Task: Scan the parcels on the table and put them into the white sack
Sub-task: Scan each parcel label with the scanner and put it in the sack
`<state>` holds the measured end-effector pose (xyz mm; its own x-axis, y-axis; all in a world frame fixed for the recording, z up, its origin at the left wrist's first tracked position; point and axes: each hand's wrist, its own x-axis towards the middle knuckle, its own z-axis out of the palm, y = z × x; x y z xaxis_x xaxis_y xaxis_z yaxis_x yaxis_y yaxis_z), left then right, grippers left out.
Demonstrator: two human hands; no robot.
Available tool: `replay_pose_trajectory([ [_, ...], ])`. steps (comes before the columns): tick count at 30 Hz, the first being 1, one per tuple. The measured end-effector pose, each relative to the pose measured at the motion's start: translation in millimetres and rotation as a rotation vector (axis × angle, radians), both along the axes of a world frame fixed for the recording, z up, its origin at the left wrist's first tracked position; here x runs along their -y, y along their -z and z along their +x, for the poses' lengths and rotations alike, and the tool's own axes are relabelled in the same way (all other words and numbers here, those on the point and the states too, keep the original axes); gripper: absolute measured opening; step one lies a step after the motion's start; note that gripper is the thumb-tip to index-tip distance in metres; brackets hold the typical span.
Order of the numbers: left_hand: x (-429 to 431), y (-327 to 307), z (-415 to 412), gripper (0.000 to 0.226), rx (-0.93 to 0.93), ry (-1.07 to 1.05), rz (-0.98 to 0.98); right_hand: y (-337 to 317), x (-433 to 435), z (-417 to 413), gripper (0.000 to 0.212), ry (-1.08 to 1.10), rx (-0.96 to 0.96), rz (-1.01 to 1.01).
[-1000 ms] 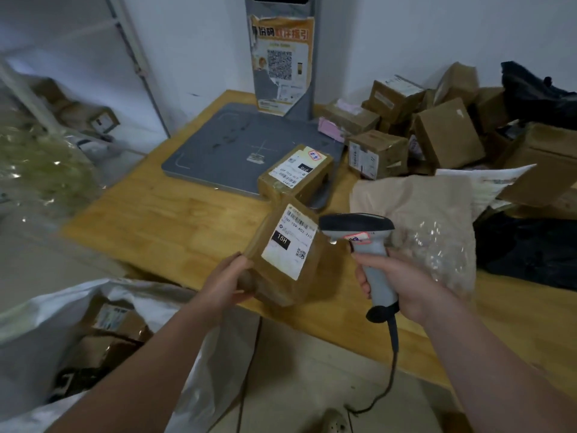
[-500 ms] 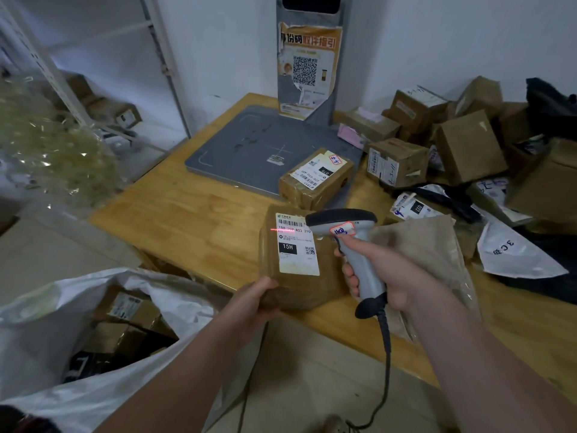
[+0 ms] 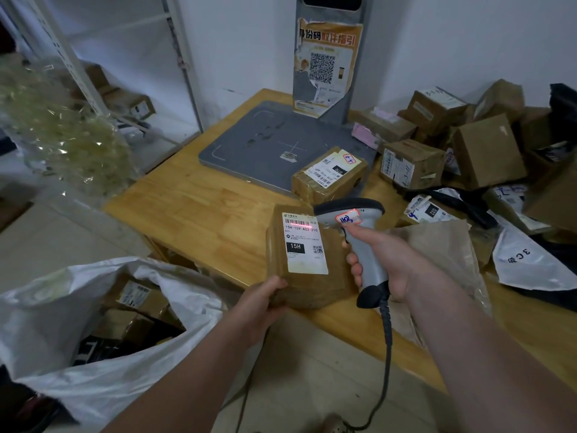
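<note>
Looking down from the head camera, I have the wooden desk filling the middle of the view, its far half taken up by a grey scanning platform at 12 o'clock and a heap of brown parcels piled from 1 to 3 o'clock. I judge those are waiting their turn. The white sack gapes open at 8 o'clock, below the desk's near edge, with boxes already inside; its mouth sits right beside my working spot, presumably so each parcel needs only a short drop.

At centre I hold the current parcel, a taped brown box, over the near edge of the desk. My left hand grips its lower left corner, fingers curled underneath and thumb on top, tilting the label up toward me so the barcode faces the reader. My right hand is wrapped closed around the handle of the scanner, just at the parcel's 3 o'clock side, its head nearly touching the box. A red line lies across the barcode at the label's top, so I judge the scan is under way and the sack comes next.
</note>
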<state>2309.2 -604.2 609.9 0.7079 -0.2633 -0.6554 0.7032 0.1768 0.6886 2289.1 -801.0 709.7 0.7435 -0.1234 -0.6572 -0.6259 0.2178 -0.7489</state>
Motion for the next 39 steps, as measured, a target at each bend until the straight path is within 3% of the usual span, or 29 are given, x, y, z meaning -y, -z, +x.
replay_pose_trajectory([
  [16, -41.8, -16.9, -4.8, 0.012, 0.029, -0.056, -0.047, -11.1, -42.9, 14.5, 0.035, -0.062, 0.026, -0.127],
  [24, -145.4, -21.4, 7.0, 0.009, 0.106, -0.217, 0.133, 2.7, -114.4, 36.8, 0.035, -0.249, 0.036, -0.105],
  [29, -234.4, 0.6, 21.1, 0.024, 0.164, -0.367, 0.311, 41.1, -171.2, 53.2, 0.025, -0.343, 0.025, -0.073],
  [33, -278.7, 32.4, 31.7, 0.054, 0.072, -0.475, 0.373, 83.1, -211.2, 63.2, 0.018, -0.389, -0.035, -0.092],
  [37, -301.1, 81.5, 29.2, 0.096, -0.046, -0.536, 0.646, 122.3, -237.9, 72.9, 0.017, -0.452, -0.085, -0.1],
  [39, -313.2, 121.9, 33.7, 0.1, -0.082, -0.531, 0.706, 141.0, -246.9, 78.6, 0.016, -0.468, -0.096, -0.118],
])
